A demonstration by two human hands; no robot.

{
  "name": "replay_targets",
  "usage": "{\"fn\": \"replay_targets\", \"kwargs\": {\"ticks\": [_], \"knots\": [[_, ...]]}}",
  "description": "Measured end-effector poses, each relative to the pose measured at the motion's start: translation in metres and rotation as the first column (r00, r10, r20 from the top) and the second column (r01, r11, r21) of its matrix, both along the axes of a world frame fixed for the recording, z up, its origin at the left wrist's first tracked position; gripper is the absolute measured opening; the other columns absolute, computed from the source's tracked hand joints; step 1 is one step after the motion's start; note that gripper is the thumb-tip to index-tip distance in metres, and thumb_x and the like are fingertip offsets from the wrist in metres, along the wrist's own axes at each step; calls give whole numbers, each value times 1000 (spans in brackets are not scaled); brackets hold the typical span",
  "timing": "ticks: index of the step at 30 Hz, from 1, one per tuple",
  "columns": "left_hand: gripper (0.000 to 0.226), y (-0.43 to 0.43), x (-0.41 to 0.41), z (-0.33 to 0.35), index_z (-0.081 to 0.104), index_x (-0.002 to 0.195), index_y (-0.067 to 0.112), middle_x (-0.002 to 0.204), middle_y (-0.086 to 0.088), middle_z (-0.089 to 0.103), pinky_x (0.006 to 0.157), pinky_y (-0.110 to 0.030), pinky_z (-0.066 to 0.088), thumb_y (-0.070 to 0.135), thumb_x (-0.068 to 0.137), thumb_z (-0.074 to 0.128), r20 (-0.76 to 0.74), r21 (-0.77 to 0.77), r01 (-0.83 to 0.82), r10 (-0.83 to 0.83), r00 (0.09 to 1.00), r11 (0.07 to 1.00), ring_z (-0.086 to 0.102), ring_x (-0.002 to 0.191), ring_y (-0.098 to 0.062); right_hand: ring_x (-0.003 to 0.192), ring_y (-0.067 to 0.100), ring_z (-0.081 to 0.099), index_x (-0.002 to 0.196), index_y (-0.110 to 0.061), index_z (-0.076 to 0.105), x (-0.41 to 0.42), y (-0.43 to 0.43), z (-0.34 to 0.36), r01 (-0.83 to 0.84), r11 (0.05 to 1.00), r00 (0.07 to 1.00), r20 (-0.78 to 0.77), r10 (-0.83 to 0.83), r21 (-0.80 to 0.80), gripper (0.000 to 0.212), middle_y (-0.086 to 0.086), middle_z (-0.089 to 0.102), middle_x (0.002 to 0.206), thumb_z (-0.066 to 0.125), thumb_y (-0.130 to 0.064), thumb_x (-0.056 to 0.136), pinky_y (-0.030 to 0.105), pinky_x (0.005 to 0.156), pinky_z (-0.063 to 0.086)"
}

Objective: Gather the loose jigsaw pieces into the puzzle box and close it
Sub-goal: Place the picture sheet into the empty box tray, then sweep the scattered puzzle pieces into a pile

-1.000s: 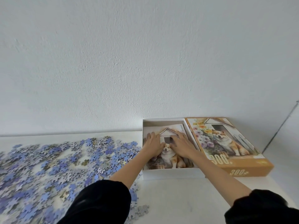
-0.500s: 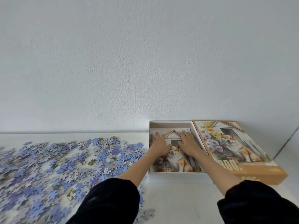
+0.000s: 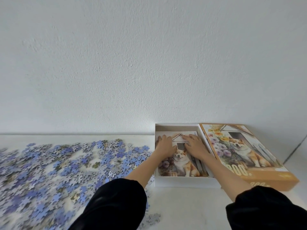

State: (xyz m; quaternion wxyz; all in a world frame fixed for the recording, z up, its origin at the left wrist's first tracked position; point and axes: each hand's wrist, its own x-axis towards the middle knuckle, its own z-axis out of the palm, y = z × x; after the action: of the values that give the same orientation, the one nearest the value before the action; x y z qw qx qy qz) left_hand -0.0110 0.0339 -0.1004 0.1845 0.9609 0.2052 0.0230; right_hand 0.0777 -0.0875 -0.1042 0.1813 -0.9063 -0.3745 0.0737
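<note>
White tabletop point(image 3: 191, 205) lies bare near the open puzzle box point(image 3: 182, 182), which sits against the far wall point(image 3: 149, 63) with its lid point(image 3: 265, 178) touching its right side. Both hands rest inside on the picture sheet point(image 3: 181, 166): left hand point(image 3: 166, 146) and right hand point(image 3: 195, 146) flat, fingers spread, gripping nothing. Loose jigsaw pieces point(image 3: 66, 163) spread left of the box, well clear of both hands.

Your left hand point(image 3: 166, 147) and right hand point(image 3: 195, 146) lie flat inside the open box point(image 3: 182, 181), filling its far half. The lid point(image 3: 245, 156) blocks the right, loose pieces point(image 3: 66, 163) crowd the left; bare worktop point(image 3: 191, 208) lies near, between your sleeves.
</note>
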Motion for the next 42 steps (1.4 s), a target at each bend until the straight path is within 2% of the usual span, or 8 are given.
{"fn": "replay_targets", "kwargs": {"ticks": [4, 8, 14, 22, 29, 34, 40, 42], "knots": [[40, 3, -7, 16, 41, 131, -1, 131, -18, 44, 97, -29, 33, 17, 95, 46, 275, -231, 30, 36, 961, 973, 43, 121, -30, 128, 29, 35, 133, -10, 43, -4, 7, 7, 87, 988, 995, -55, -80, 129, 45, 15, 44, 136, 45, -12, 89, 34, 104, 27], [32, 21, -26, 45, 52, 124, 1, 123, -15, 53, 90, -21, 38, 9, 93, 48, 492, -239, 85, 46, 869, 967, 53, 112, -24, 124, 29, 40, 129, -9, 47, -27, 24, 22, 119, 958, 989, -112, -92, 261, 42, 14, 46, 133, 50, -12, 88, 35, 100, 33], [24, 81, -90, 77, 61, 112, 0, 112, -17, 61, 88, -19, 42, 1, 90, 52, 609, -150, 100, 12, 793, 984, 59, 103, -25, 122, 27, 43, 127, -13, 50, -91, 69, 56, 12, 900, 998, -66, 19, 435, 41, 11, 49, 131, 52, -10, 87, 35, 101, 33], [24, 166, -215, 79, 62, 111, 1, 111, -15, 63, 82, -8, 36, -1, 90, 50, 576, -178, -12, 114, 809, 984, 59, 104, -22, 127, 25, 35, 130, -20, 46, -199, 154, 64, -104, 905, 986, -76, 148, 412, 42, 8, 46, 134, 50, -16, 89, 33, 97, 31], [23, 247, -332, 48, 62, 112, 4, 114, -12, 63, 86, -13, 39, 3, 91, 52, 461, -222, -44, 144, 876, 974, 57, 107, -21, 129, 24, 37, 130, -22, 46, -282, 206, 33, -68, 915, 968, -195, 157, 397, 39, 5, 43, 139, 50, -17, 91, 42, 104, 34], [22, 296, -401, 11, 62, 112, 12, 115, -3, 62, 98, -33, 44, 18, 92, 55, 372, -226, -32, 117, 921, 974, 54, 109, -15, 123, 20, 45, 131, -19, 47, -319, 218, 4, -5, 937, 971, -221, 87, 350, 38, 1, 46, 136, 49, -24, 93, 35, 99, 37], [29, 300, -433, -16, 59, 118, 18, 128, -3, 54, 99, -29, 38, 29, 92, 55, 334, -139, 24, 24, 942, 990, 48, 119, -14, 130, 21, 35, 127, -22, 50, -345, 215, -18, 5, 954, 987, -153, 43, 299, 35, -1, 47, 135, 51, -26, 92, 42, 107, 31], [30, 297, -433, -13, 58, 119, 16, 126, -1, 52, 95, -22, 35, 27, 92, 55, 369, -155, 46, 14, 929, 987, 45, 114, -8, 130, 21, 36, 126, -23, 52, -348, 213, -17, -17, 944, 986, -152, 70, 331, 34, -1, 48, 134, 52, -24, 92, 43, 107, 31]]}}
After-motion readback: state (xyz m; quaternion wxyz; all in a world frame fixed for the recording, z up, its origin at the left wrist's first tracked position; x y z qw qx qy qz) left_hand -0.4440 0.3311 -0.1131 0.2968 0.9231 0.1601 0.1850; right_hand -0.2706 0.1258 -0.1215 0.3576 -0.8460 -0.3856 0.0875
